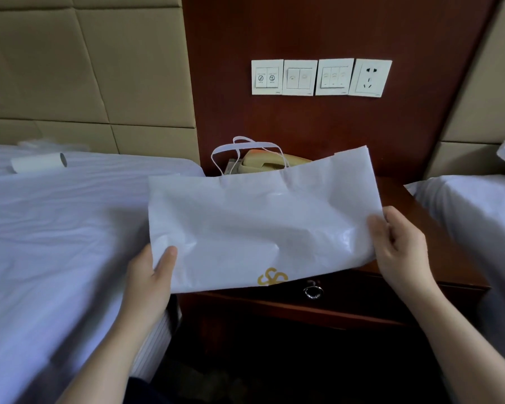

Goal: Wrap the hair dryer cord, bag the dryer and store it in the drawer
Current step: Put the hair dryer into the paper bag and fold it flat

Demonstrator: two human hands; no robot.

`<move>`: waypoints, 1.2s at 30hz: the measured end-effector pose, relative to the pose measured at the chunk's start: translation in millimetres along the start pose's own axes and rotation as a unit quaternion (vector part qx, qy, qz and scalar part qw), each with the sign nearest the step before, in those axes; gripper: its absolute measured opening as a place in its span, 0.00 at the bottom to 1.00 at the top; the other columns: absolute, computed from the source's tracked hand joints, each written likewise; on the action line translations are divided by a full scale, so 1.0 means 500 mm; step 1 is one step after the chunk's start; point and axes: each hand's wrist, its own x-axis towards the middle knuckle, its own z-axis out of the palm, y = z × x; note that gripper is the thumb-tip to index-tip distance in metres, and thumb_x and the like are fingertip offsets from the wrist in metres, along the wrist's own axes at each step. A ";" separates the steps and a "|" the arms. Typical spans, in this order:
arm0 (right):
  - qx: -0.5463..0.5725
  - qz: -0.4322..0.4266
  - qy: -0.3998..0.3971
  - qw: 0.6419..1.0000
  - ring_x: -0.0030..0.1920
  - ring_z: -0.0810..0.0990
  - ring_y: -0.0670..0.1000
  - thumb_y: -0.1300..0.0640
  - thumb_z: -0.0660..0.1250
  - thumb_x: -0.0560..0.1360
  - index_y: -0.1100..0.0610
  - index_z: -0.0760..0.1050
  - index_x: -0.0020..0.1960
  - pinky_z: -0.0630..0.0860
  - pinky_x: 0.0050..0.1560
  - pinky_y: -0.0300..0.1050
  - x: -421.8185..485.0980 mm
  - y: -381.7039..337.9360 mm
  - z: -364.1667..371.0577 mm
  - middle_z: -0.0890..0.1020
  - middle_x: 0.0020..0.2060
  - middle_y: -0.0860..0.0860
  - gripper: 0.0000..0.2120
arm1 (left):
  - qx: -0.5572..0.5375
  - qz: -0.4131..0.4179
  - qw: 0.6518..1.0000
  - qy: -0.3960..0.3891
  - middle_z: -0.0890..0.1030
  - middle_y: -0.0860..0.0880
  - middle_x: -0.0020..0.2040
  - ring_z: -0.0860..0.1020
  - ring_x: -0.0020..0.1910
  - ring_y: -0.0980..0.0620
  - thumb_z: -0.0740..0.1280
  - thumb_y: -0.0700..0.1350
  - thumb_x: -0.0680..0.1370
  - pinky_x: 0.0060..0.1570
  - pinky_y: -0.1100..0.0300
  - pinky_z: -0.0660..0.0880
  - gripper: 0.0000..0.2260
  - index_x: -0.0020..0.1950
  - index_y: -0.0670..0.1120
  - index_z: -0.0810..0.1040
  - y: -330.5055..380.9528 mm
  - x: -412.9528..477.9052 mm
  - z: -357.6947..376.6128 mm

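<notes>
Between two white-sheeted beds stands a dark reddish wooden nightstand (414, 199), and over it a white bag (263, 228) is held flat and roughly level, its loop handles (239, 150) pointing toward the wall and a small gold emblem (272, 277) near its closest edge. The left hand (149, 281) grips the bag's near left corner, thumb pressed on top. The right hand (400, 252) is closed on the bag's right edge, fingers curled around it. Whether the dryer is inside the bag cannot be told. Below the bag's near edge shows the nightstand's drawer (347, 290), shut, with a metal ring pull (313, 291). Behind the bag, on the nightstand top, sits a beige telephone (263, 161), partly hidden. On the wood wall panel (303, 30) above is a row of three white switch plates (299, 77) and a socket (370, 78). Padded tan headboard panels (85, 62) flank it. A white cardboard tube (38, 162) lies on the left bed (56, 228), well apart from the bag
</notes>
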 end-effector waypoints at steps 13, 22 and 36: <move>-0.002 -0.025 0.013 1.000 0.27 0.58 0.42 0.57 0.57 0.80 0.46 0.60 0.31 0.55 0.26 0.38 0.003 -0.028 -0.006 0.65 0.25 0.44 0.19 | -0.019 -0.007 0.998 0.055 0.78 0.50 0.42 0.74 0.42 0.53 0.57 0.41 0.82 0.36 0.73 0.69 0.08 0.51 0.43 0.75 0.004 -0.003 -0.029; -0.069 -0.033 -0.060 0.995 0.27 0.62 0.45 0.58 0.59 0.79 0.61 0.61 0.32 0.57 0.27 0.39 0.007 -0.079 -0.056 0.65 0.26 0.48 0.18 | -0.057 -0.029 0.996 0.056 0.76 0.43 0.39 0.71 0.41 0.50 0.58 0.58 0.74 0.44 0.51 0.68 0.21 0.45 0.39 0.75 -0.010 0.019 -0.067; -0.164 0.073 -0.137 0.974 0.33 0.72 0.56 0.62 0.55 0.79 0.62 0.71 0.38 0.61 0.28 0.41 0.195 -0.032 0.092 0.73 0.29 0.53 0.12 | 0.087 -0.051 0.995 0.028 0.75 0.39 0.36 0.71 0.38 0.45 0.56 0.40 0.81 0.41 0.53 0.67 0.14 0.42 0.33 0.75 -0.029 0.213 -0.031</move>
